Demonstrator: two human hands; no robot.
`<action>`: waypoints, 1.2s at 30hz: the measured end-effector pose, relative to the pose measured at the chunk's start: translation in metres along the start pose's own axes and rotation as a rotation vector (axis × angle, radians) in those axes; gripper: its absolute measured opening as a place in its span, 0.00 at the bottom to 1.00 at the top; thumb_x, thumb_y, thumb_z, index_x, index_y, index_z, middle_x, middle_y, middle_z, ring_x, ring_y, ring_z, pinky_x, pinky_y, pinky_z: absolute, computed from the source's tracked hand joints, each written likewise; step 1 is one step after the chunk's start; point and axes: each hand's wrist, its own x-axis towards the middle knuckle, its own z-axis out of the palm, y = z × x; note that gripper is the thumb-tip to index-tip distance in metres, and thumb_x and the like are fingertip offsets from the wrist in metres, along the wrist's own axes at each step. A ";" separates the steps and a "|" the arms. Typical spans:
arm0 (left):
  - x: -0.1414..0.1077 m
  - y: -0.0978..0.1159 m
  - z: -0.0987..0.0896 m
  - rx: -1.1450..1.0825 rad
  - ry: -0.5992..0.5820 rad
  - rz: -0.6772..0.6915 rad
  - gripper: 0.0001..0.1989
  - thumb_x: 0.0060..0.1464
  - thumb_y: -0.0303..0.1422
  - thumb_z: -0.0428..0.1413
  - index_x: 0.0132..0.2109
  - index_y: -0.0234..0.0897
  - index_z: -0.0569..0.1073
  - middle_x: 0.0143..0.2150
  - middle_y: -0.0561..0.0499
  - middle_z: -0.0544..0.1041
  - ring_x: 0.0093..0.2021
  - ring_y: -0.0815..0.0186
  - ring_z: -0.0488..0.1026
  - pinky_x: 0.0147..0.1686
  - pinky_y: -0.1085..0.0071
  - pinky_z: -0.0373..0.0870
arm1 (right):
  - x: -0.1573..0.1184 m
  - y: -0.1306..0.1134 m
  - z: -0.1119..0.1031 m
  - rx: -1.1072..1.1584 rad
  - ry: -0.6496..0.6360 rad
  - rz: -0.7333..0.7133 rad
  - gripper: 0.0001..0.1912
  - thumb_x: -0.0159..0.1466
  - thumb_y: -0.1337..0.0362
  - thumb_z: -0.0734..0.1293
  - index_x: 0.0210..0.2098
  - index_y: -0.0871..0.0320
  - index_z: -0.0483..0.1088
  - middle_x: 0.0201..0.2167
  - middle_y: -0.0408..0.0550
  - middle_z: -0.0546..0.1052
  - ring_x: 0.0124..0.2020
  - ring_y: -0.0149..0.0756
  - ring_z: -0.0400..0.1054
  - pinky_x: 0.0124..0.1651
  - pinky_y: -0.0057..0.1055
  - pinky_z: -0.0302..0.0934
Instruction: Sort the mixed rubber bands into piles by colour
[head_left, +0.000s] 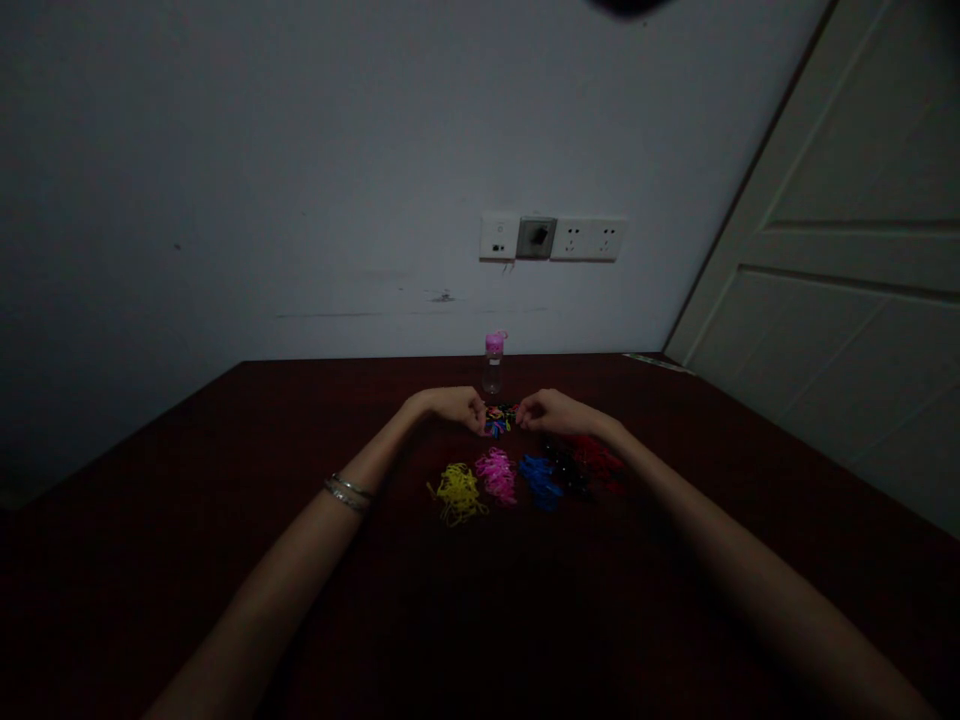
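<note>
Lying on the near side of the fingers are a yellow heap (459,494), pink heap (496,476), blue heap (540,482), black heap (568,468) and red heap (598,462) of loops, the last by the right forearm (712,530). Farther off, the left hand (459,405) and right hand (553,409) flank a mixed pile (499,424), their curled fingertips at its two sides; whether they pinch a loop, I cannot tell. Light, single-loop pinches would probably serve best, with wrists kept off the heaps. Just beyond the fingers stands a pink-capped bottle (493,364).
</note>
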 end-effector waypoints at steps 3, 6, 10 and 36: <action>-0.003 0.010 0.002 -0.100 -0.171 0.001 0.11 0.39 0.35 0.59 0.31 0.32 0.76 0.19 0.55 0.67 0.21 0.75 0.58 0.21 0.77 0.51 | 0.005 -0.003 0.013 -0.084 0.072 -0.010 0.11 0.52 0.68 0.61 0.33 0.61 0.72 0.29 0.47 0.74 0.28 0.30 0.65 0.31 0.25 0.55; -0.002 0.016 0.005 -0.162 -0.229 0.006 0.15 0.39 0.38 0.59 0.34 0.34 0.76 0.21 0.55 0.68 0.21 0.75 0.59 0.21 0.77 0.51 | 0.007 -0.008 0.027 -0.181 0.122 -0.004 0.10 0.54 0.65 0.62 0.35 0.58 0.71 0.31 0.46 0.74 0.30 0.32 0.66 0.31 0.25 0.54; 0.001 0.011 0.003 -0.168 -0.108 0.048 0.13 0.41 0.37 0.58 0.34 0.33 0.76 0.21 0.55 0.68 0.21 0.76 0.58 0.21 0.77 0.51 | 0.009 -0.013 0.040 -0.332 0.182 0.036 0.12 0.56 0.63 0.62 0.39 0.54 0.69 0.36 0.46 0.74 0.35 0.35 0.67 0.30 0.25 0.52; 0.005 -0.034 -0.001 -0.176 0.073 -0.061 0.14 0.40 0.35 0.56 0.35 0.30 0.75 0.19 0.56 0.65 0.20 0.76 0.57 0.22 0.76 0.50 | 0.000 -0.026 0.010 0.170 0.080 -0.083 0.14 0.54 0.72 0.61 0.40 0.64 0.68 0.29 0.47 0.72 0.29 0.28 0.64 0.34 0.26 0.58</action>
